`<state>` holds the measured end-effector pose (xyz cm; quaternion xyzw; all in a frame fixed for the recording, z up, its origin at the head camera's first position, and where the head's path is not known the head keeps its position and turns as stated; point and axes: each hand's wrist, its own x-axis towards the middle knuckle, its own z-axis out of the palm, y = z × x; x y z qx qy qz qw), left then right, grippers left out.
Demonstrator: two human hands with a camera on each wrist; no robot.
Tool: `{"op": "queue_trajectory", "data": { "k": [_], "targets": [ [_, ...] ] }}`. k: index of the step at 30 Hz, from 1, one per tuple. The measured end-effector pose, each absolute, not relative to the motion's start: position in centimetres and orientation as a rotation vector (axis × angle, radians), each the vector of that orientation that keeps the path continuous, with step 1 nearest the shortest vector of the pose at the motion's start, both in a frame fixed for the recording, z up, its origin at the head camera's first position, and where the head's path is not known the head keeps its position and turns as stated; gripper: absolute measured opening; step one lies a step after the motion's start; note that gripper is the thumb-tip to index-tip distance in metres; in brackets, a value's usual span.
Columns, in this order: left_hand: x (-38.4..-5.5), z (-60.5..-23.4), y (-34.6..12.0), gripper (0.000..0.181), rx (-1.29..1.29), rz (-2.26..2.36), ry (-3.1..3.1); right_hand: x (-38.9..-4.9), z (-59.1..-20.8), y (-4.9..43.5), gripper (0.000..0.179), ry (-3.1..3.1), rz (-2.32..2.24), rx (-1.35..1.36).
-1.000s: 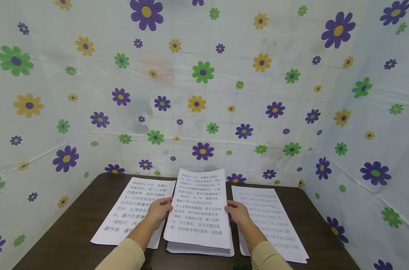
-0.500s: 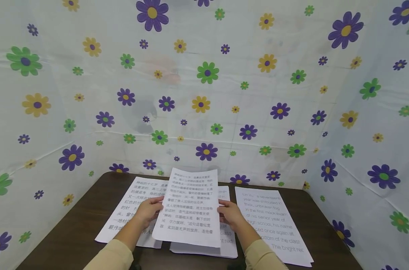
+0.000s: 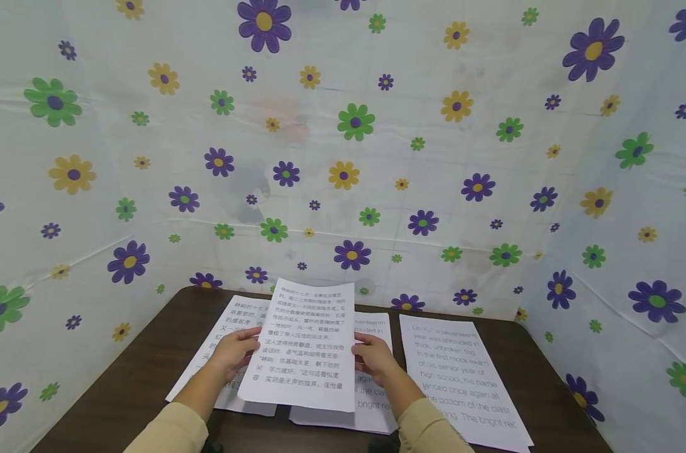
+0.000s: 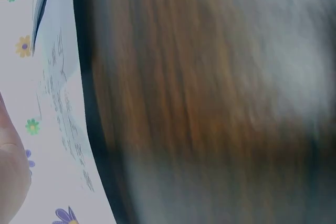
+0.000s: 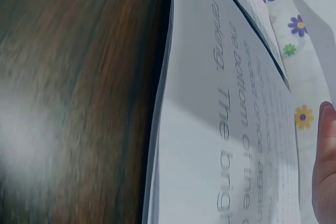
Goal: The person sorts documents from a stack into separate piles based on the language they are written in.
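A white printed sheet (image 3: 303,346) with Chinese text is held up, tilted toward me, over the table. My left hand (image 3: 235,353) pinches its left edge and my right hand (image 3: 373,357) its right edge. Whether it is one sheet or several, I cannot tell. Partly hidden behind it lies a middle stack (image 3: 371,402) of English-printed paper. To the left, a Chinese-printed stack (image 3: 241,399) is partly covered by the held sheet and my left arm. Only a bit of the left hand (image 4: 11,174) and the right hand (image 5: 325,166) shows in the wrist views.
A third stack of English-printed paper (image 3: 467,384) lies on the right of the dark wooden table (image 3: 122,384), slightly uneven at its lower edge. A white cloth wall with printed flowers (image 3: 297,138) encloses the table at the back and sides.
Both hands have carried the held sheet leftward, from over the middle stack toward the left one. More of the middle stack's English text shows now. The head view has turned slightly left.
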<state>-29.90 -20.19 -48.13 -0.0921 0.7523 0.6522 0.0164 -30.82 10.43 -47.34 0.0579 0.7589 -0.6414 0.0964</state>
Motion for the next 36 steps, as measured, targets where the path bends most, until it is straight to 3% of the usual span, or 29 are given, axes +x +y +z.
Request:
{"op": "queue_trajectory", "data": {
  "k": [36],
  "targets": [
    [-28.5,-48.2,-28.4,0.048,-0.486,1.952,2.356,-30.7,-47.7,1.9,0.055,2.113,-1.946,0.072]
  ]
}}
